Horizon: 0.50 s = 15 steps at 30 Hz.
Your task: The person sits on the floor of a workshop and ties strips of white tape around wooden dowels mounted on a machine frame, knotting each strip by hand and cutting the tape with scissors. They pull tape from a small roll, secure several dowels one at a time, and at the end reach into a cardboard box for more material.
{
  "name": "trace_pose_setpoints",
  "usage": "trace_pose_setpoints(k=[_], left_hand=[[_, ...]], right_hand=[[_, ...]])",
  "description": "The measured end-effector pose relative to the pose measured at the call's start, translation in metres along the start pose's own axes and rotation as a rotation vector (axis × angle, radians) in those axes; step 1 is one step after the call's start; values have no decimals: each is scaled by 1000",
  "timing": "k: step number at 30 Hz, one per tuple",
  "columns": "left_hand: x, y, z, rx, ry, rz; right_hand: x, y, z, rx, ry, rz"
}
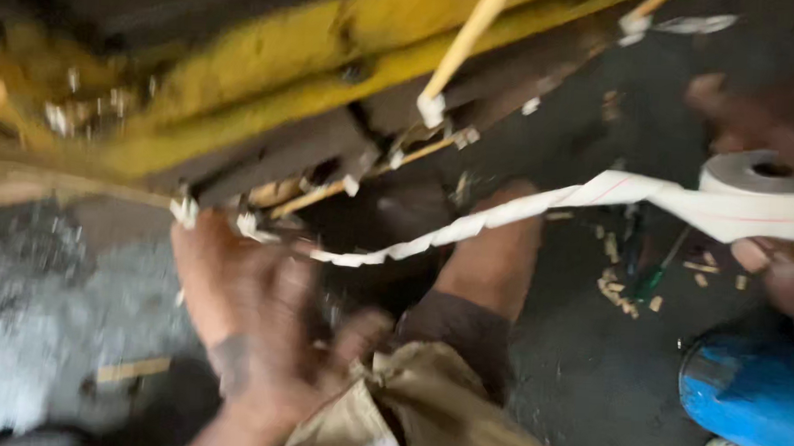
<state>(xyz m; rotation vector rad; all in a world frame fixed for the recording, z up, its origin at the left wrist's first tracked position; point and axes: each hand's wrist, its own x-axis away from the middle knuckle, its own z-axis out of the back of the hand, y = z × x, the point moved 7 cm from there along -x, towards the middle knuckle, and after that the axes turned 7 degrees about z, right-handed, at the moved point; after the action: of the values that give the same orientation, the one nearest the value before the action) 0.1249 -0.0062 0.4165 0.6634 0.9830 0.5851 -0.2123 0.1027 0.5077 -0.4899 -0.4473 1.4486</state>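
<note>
The picture is motion-blurred. My right hand (778,186) grips a roll of white tape (759,199) at the right edge. A twisted strip of that tape (468,226) runs left and down to my left hand (251,306), which is at its far end below a yellow frame (270,57). Thin wooden sticks (463,47) with white tape wrapped on their ends lean against the frame. Whether my left fingers pinch the strip is too blurred to tell.
My bent leg (493,263) and khaki shorts (407,411) fill the lower middle. A blue container (746,399) stands at the lower right. Wood chips and a green-handled tool (653,279) lie on the dark floor. Grey rubble (44,324) lies at the left.
</note>
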Motion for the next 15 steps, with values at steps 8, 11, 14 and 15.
trace_pose_setpoints(k=[8,11,14,15], left_hand=[[-72,83,-91,995,-531,209],[-48,43,-104,868,-470,79],[12,-63,-134,722,-713,365],[27,-93,-132,744,-644,277]], right_hand=[[-25,-110,35,312,-502,341],[-49,-161,70,392,-211,489],[-57,-183,134,572,62,526],[-52,-182,147,634,108,508]])
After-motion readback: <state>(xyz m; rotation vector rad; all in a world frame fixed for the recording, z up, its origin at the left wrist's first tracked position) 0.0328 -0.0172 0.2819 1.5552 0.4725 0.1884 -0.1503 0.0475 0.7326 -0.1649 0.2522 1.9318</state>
